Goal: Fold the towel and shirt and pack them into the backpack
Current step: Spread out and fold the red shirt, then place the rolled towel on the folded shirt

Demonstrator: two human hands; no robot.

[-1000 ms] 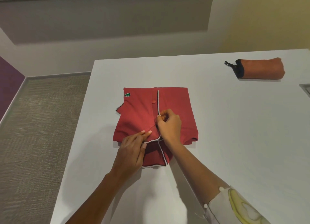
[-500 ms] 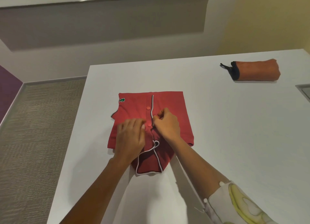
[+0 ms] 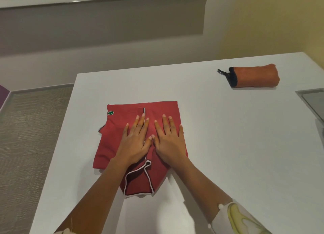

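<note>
Left hand (image 3: pixel 135 142) and right hand (image 3: pixel 171 142), no longer pinching the placket (image 3: pixel 144 111), press flat-fingered on shirt (image 3: pixel 112 139); looks ready for folding.

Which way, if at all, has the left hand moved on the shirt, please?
Yes: the left hand slid up the shirt from its collar toward its far edge, away from the person.

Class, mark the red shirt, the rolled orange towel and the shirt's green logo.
red shirt (image 3: pixel 110 146): head view, plain fabric on its left side.
orange towel (image 3: pixel 257 75): head view, middle of the roll.
green logo (image 3: pixel 110 113): head view, its centre.
</note>
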